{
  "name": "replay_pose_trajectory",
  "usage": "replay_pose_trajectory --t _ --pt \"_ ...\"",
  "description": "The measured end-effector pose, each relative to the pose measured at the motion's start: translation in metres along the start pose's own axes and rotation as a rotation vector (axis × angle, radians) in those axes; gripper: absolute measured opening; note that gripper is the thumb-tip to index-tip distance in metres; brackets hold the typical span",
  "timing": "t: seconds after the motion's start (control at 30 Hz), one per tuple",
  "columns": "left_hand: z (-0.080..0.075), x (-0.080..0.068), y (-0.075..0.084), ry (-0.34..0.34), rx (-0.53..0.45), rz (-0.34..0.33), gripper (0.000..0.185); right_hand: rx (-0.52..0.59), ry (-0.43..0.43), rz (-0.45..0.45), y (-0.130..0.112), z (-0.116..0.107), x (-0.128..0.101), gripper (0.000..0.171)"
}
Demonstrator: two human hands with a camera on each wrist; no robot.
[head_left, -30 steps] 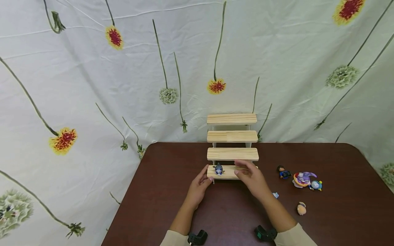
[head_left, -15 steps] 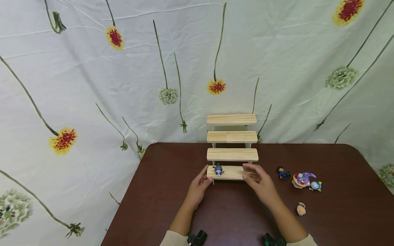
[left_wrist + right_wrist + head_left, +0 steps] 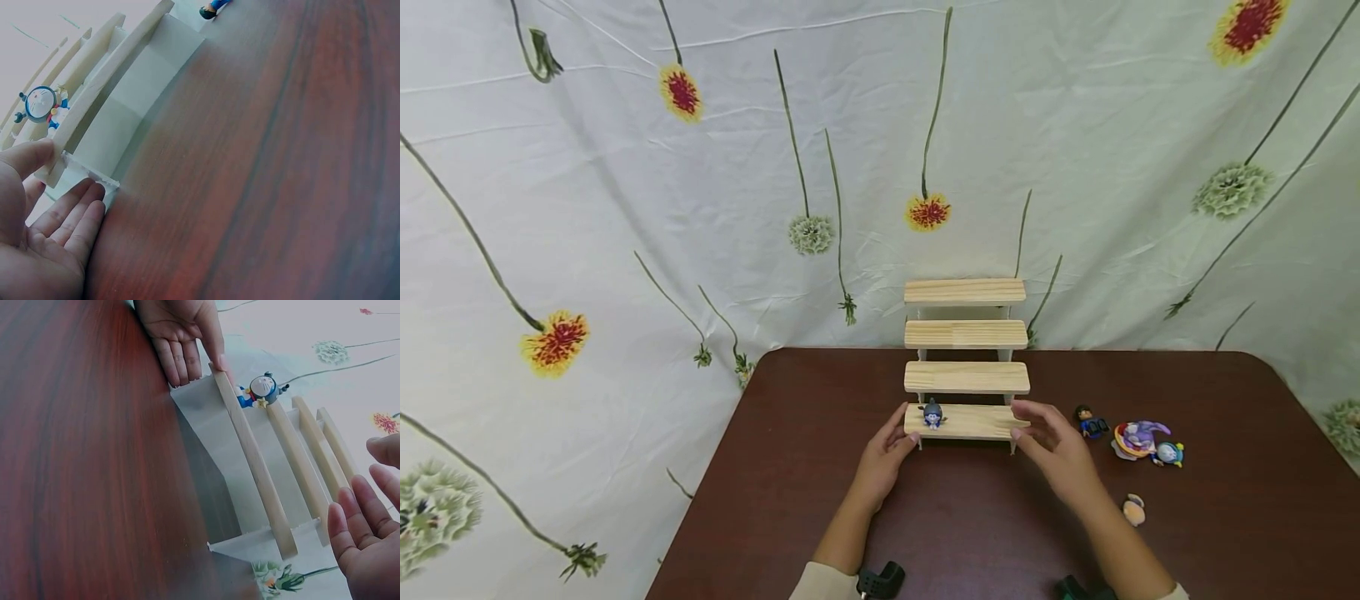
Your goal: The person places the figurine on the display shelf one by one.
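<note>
A wooden four-step display stand (image 3: 966, 379) rises at the table's back. On its lowest step, toward the left end, sits a small blue-and-white figurine (image 3: 932, 414) with a dark cap; the left wrist view shows the figurine (image 3: 42, 106) too. My left hand (image 3: 880, 462) pinches the left end of that step between thumb and index finger, the other fingers extended below the board (image 3: 94, 100). At the right end is my right hand (image 3: 1060, 454), fingers loosely bent and thumb apart. In the right wrist view my right hand (image 3: 372, 525) holds nothing.
Right of the stand lie a dark-haired toy figure (image 3: 1091, 422), a purple toy (image 3: 1138, 437), a blue-and-yellow toy (image 3: 1169, 454) and a beige toy (image 3: 1134, 510). They rest on the dark red-brown table (image 3: 820, 400). Behind hangs a flower-print cloth (image 3: 737, 167).
My right hand has moved right along the lowest step, from near its middle to its right end. My left hand and the figurine stay in place.
</note>
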State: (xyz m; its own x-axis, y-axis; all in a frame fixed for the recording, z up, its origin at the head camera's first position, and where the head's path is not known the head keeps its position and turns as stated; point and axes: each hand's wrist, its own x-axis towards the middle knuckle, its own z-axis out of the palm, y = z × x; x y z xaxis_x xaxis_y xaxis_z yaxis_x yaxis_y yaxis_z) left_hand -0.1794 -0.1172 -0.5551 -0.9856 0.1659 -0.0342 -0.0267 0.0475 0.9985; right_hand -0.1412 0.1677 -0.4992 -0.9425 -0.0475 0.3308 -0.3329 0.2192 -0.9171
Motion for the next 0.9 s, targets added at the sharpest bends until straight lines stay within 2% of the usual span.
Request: replay_pose_trajectory --t 0.47,0.7,0.9 --pt "-0.001 -0.001 0.000 0.003 0.002 0.000 0.065 -0.077 0.043 0.029 -0.001 -0.014 -0.019 0.038" --pt "-0.001 -0.001 0.001 0.002 0.008 0.002 0.065 -0.098 0.056 0.006 0.005 -0.018 -0.027 0.038" --pt "-0.001 -0.001 0.001 -0.007 0.007 -0.002 0.065 -0.138 0.052 0.051 0.009 -0.025 -0.036 0.038"
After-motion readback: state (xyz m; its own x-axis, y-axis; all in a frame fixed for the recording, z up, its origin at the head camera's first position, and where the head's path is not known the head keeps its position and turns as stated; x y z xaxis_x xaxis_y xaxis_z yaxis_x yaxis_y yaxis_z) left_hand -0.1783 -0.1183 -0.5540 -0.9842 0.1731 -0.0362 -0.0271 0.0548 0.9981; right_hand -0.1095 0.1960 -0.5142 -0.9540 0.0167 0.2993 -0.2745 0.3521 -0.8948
